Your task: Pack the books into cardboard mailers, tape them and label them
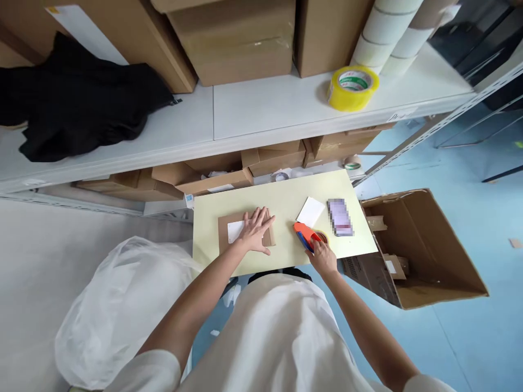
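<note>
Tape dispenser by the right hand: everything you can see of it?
The tape dispenser has an orange body and a blue strip along its left side, both plastic-looking, with a yellowish tape roll at its right. It slants near the front edge of the cream table, just this side of the white card. The right hand holds its near end, hiding part.

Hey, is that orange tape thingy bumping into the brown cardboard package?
Apart. The head view shows a bare strip of pale yellow tabletop between the orange tape dispenser and the brown cardboard package.
</note>
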A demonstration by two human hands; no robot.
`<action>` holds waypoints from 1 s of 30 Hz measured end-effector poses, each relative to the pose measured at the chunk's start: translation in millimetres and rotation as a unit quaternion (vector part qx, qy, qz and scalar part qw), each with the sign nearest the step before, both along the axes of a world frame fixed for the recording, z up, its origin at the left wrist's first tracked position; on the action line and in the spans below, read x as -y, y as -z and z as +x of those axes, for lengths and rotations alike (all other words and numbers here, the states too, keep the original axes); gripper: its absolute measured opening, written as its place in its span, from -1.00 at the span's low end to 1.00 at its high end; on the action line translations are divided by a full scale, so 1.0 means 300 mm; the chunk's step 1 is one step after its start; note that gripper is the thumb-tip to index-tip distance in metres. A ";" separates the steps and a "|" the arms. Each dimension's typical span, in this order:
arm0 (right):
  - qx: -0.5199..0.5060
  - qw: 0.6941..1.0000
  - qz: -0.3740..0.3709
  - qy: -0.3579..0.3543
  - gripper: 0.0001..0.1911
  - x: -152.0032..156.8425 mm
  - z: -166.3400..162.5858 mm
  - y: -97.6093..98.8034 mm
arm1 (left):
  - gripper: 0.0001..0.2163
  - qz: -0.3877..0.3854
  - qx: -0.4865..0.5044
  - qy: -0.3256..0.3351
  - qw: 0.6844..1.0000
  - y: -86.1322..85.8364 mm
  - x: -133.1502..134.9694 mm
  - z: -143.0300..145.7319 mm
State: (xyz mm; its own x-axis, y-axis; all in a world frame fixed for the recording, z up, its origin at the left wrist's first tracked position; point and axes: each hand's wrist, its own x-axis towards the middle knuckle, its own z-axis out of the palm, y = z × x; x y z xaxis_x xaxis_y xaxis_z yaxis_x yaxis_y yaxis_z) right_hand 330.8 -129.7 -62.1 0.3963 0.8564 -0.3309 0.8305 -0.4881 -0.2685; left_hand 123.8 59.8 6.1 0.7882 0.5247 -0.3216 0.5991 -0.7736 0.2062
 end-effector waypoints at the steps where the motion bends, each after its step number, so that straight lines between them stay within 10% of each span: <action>1: -0.003 1.000 -0.020 -0.010 -0.60 -0.020 -0.001 0.002 | 0.17 -0.001 -0.010 0.002 1.000 0.005 -0.002 0.008; 6: -0.037 0.997 -0.070 -0.011 -0.69 -0.079 -0.013 0.005 | 0.10 -0.015 -0.011 -0.023 1.000 0.011 -0.022 -0.037; 15: -0.344 0.924 0.166 -0.003 -0.73 -0.102 0.064 -0.071 | -0.16 -0.110 0.083 -0.150 0.979 -0.052 -0.055 -0.062; 22: -0.537 0.825 0.175 0.019 -0.70 -0.142 0.050 -0.079 | -0.58 -0.504 0.181 -0.275 0.799 -0.164 -0.129 0.179; 30: -0.571 0.802 0.166 0.046 -0.67 -0.129 -0.016 -0.098 | -0.70 -0.621 0.119 -0.320 0.705 -0.098 -0.171 0.199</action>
State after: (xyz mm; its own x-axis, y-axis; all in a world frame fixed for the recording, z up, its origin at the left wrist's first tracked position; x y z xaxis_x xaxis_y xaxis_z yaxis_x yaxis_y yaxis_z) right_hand 326.0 -91.0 -32.8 0.0639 0.9568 -0.2835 -0.0861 -0.2778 -0.9568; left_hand 183.5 111.1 35.6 0.6272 0.2274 -0.7449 0.5773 0.5063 0.6406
